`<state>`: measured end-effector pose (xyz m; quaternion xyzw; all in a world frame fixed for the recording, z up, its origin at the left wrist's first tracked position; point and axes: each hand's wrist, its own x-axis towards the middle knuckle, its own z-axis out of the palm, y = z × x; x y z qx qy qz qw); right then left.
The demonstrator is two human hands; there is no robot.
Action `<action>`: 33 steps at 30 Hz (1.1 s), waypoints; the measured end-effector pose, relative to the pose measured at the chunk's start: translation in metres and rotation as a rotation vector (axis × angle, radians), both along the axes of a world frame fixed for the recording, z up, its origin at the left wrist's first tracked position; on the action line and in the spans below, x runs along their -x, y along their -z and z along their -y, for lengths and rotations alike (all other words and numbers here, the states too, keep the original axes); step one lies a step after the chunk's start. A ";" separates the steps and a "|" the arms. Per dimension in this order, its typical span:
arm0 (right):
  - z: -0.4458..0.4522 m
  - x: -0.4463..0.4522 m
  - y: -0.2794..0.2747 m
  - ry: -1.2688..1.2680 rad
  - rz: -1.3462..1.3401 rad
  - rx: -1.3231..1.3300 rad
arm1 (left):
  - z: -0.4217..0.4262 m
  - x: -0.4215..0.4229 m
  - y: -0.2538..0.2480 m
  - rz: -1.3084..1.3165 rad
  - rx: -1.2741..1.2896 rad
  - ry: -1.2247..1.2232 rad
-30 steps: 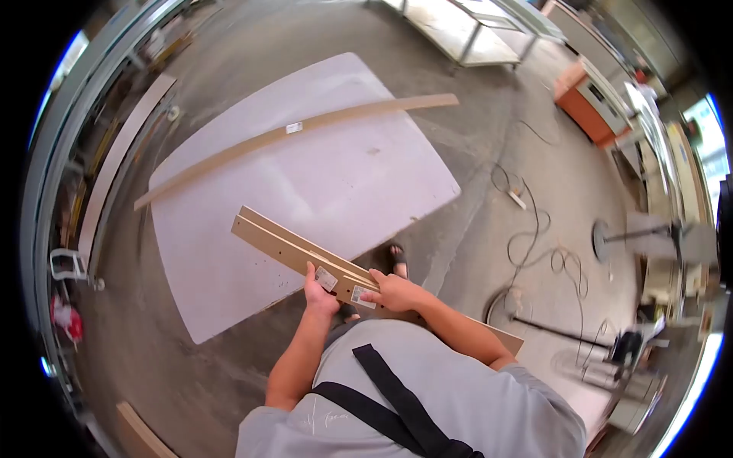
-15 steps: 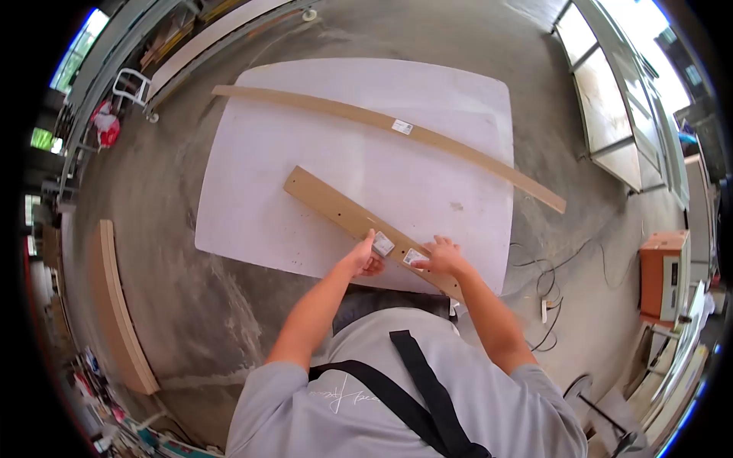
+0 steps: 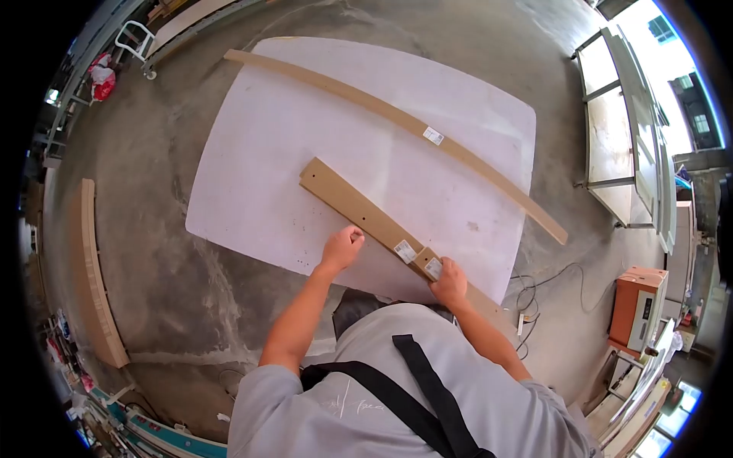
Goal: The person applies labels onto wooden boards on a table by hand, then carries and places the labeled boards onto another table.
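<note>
A brown board with dark holes and a white label lies slantwise on the white tabletop. Over its near end sits the end of a second brown board, also labelled, which runs off toward my right side. My right hand is closed around the edge of this second board, beside its label. To the left of the first board, my left hand is apart from it with fingers curled together; whether anything is inside them is hidden. Farther off, a long narrow brown strip with a label crosses the tabletop.
More brown boards stand at the left on the concrete floor. A metal-framed rack is at the far right. An orange box-shaped unit stands right of me, with loose cables on the floor near the tabletop.
My left hand has moved left, off the labelled area of the board. My right hand has gone from spread over the label to gripping the second board's edge. The view has turned slightly.
</note>
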<state>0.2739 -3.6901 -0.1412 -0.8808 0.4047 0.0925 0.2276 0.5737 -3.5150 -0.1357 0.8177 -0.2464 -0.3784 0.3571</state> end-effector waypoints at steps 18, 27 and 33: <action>-0.010 0.003 -0.006 -0.071 -0.007 0.086 | 0.076 -0.113 0.035 0.901 -0.147 1.028; -0.010 0.001 -0.002 -0.103 -0.013 0.223 | 0.090 -0.124 0.024 0.767 -0.014 1.049; 0.007 -0.004 -0.016 -0.130 0.045 0.206 | 0.094 -0.126 0.027 0.755 0.006 1.056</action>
